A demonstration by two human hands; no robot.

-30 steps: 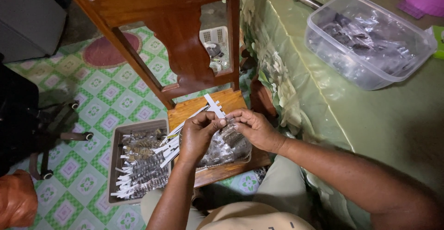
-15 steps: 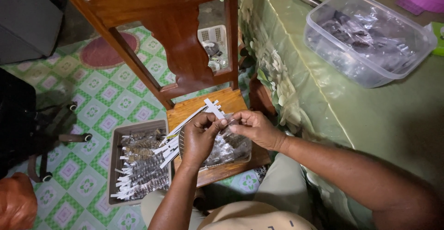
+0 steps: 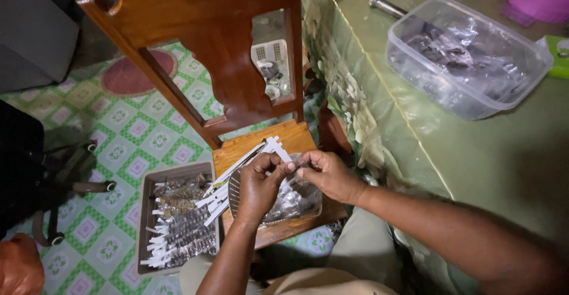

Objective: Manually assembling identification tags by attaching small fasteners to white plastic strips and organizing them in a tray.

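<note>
Looking down through the head camera, I see my left hand (image 3: 258,183) and my right hand (image 3: 327,175) meeting over the front edge of a wooden chair seat (image 3: 278,144). The left thumb and forefinger are pressed together on a small clear plastic packet (image 3: 294,170), and the right fingertips pinch the same packet from its other side, so both hands close on it at once. What is inside the packet is too small and dark for me to tell.

Directly under the hands, on the seat's front half, sits a shallow clear tray (image 3: 284,203) heaped with more crinkled packets. A fan of white paper strips (image 3: 246,164) runs from the seat's back edge down across its left edge, passing beneath my left hand.

Just beside the seat's left edge, down on the green patterned floor (image 3: 127,144), lies a brown rectangular box (image 3: 148,224) holding rows of dark filled packets with white strip ends.

To my right, the table under a green flowered cloth (image 3: 474,164) carries a clear plastic tub (image 3: 468,58) near its far edge, filled with shiny packets. A metal rod (image 3: 388,5) lies just behind the tub's left corner.

The chair's carved backrest (image 3: 207,40) rises beyond my hands.
</note>
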